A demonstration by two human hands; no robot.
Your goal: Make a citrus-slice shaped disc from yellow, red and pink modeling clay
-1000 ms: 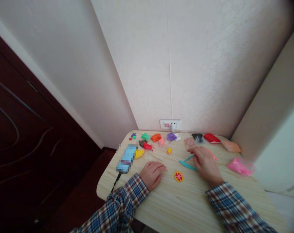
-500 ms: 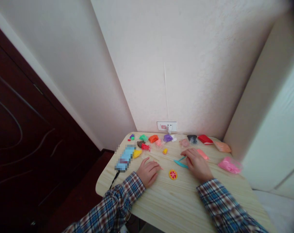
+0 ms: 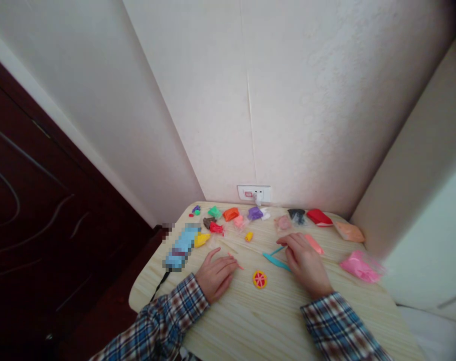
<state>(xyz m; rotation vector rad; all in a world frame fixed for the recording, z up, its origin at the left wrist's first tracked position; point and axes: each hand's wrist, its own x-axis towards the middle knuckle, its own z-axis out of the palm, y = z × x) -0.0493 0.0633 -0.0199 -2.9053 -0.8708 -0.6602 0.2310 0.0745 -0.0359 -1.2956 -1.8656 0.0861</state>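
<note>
My left hand (image 3: 217, 275) rests on the table with its fingers stretched out flat. Its fingertips are at a thin pink strip of clay (image 3: 240, 266), partly covered by them. My right hand (image 3: 307, 264) is bent, fingers and thumb closed around a slim blue modelling tool (image 3: 277, 250); the grip itself is mostly hidden. A wider blue modelling tool (image 3: 276, 261) lies on the table, its right end reaching the thumb side of that hand. Between the hands sits a round clay disc (image 3: 260, 279), yellow-rimmed with a red middle and pale lines.
Beyond the hands lie a small yellow clay lump (image 3: 249, 236), a yellow packet (image 3: 201, 239) and several bagged clays, including orange (image 3: 231, 214), purple (image 3: 255, 213) and red (image 3: 319, 217). Bright pink clay (image 3: 361, 266) lies right. A blurred blue object (image 3: 182, 248) lies left. A wall socket (image 3: 254, 193) is behind.
The view has shifted a little, so the table sits further left. My left hand has drawn slightly away from the disc, and more of the pink strip shows. My right hand stays by the blue tools.
</note>
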